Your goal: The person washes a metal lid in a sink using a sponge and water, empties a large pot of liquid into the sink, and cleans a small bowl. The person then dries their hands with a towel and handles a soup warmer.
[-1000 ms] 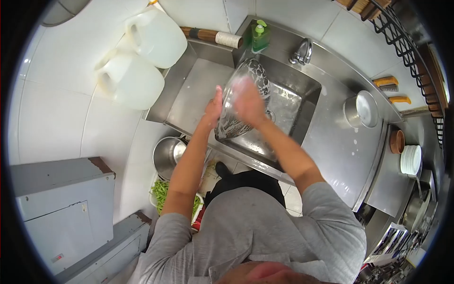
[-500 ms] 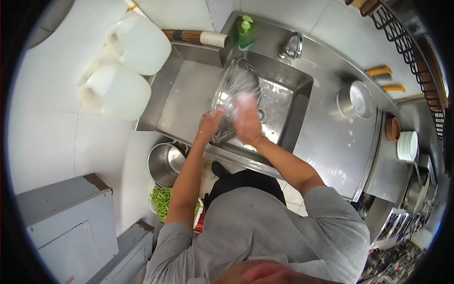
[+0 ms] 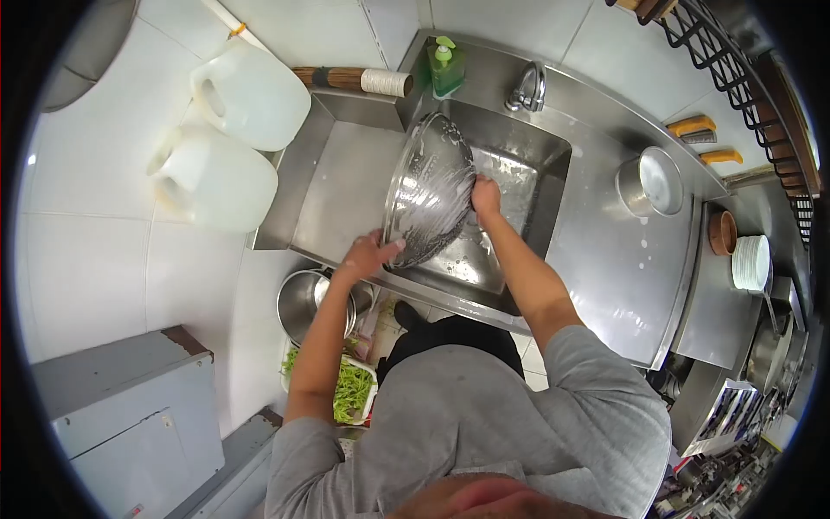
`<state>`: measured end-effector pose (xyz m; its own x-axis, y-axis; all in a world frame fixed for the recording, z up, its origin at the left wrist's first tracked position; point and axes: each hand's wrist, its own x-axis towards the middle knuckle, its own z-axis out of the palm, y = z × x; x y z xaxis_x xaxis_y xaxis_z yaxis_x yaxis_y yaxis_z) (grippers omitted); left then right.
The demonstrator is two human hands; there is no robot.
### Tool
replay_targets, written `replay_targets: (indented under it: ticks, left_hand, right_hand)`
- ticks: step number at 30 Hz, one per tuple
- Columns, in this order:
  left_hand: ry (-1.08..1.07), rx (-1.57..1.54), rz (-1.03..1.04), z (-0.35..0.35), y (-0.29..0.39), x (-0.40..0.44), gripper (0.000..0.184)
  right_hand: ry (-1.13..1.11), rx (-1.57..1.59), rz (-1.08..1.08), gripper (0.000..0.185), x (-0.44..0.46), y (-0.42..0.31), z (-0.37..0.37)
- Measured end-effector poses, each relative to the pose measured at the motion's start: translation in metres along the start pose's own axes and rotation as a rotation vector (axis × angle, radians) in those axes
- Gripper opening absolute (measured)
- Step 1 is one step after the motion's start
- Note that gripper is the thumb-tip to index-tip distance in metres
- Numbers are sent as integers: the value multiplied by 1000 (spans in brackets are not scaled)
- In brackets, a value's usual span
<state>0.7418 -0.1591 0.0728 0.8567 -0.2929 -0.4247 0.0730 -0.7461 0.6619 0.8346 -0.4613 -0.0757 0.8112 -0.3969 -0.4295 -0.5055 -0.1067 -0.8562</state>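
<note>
Washing's the step here, I'd say: my left hand point(image 3: 370, 255) grips the rim of this soapy bowl point(image 3: 432, 190), tilted over the sink point(image 3: 551, 186); my right hand point(image 3: 486, 198) meets its side, grip unclear; the next stroke likely calls for a steady hold.

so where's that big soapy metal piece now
In the head view, the soapy metal piece is tilted over the left part of the sink basin, between the left hand at its near edge and the right hand at its right side.
</note>
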Motion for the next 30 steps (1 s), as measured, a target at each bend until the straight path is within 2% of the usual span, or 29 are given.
replay_targets:
  ticks: [1, 2, 3, 4, 5, 7, 9, 11, 14, 15, 17, 18, 19, 22, 23, 26, 27, 30]
  left_hand:
    - [9, 63, -69, -18, 12, 19, 71]
    - [73, -213, -36, -31, 36, 34, 72]
    - [134, -488, -4, -39, 61, 48, 73]
    - [48, -732, -52, -47, 79, 67, 79]
    - [-41, -974, -100, -51, 92, 82, 85]
    - [169, -823, -243, -32, 87, 98, 89]
    - [305, -746, -354, -27, 84, 93, 93]
    - [353, -761, -434, -21, 92, 60, 94]
    - [276, -501, -161, 17, 14, 68, 91]
    - [315, -393, -149, 18, 17, 66, 91]
    - [367, -171, -164, 27, 21, 43, 91]
    - [306, -195, -169, 28, 26, 28, 88]
    - [264, -221, -160, 21, 35, 21, 86]
    - [235, -234, -136, 26, 24, 18, 84]
    - [237, -220, -115, 29, 12, 26, 85]
    - [482, 39, 5, 77, -55, 33, 85]
    - [388, 72, -22, 81, -66, 29, 84]
    - [118, 105, -97, 65, -75, 21, 84]
  right_hand:
    - [101, -18, -130, 57, -40, -33, -4]
    - [196, -45, -250, 57, -84, -53, -4]
    - [302, -171, -538, 57, -117, -52, 5]
    - [414, -291, -837, 57, -142, -56, 12]
    - [277, -392, -1024, 56, -168, -66, 10]
    - [50, -475, -1318, 54, -185, -95, 3]
    - [-107, -429, -1541, 52, -147, -130, 2]
    - [22, -445, -1342, 45, -78, -145, 8]
    - [63, -370, -931, 46, -54, -142, 15]
    - [131, -496, -1285, 48, -82, -144, 6]
    - [-83, -546, -1505, 50, -122, -141, -7]
    - [-200, -564, -1592, 51, -136, -132, -11]
    - [-193, -622, -1482, 52, -115, -120, -10]
    - [59, -115, -698, 54, -65, -104, -5]
    - [101, -165, -882, 54, -84, -90, -4]
    - [-106, -576, -1266, 57, -174, -102, -13]
    - [-88, -520, -1369, 56, -150, -83, -5]
    - [-129, 194, -317, 56, -72, -92, -20]
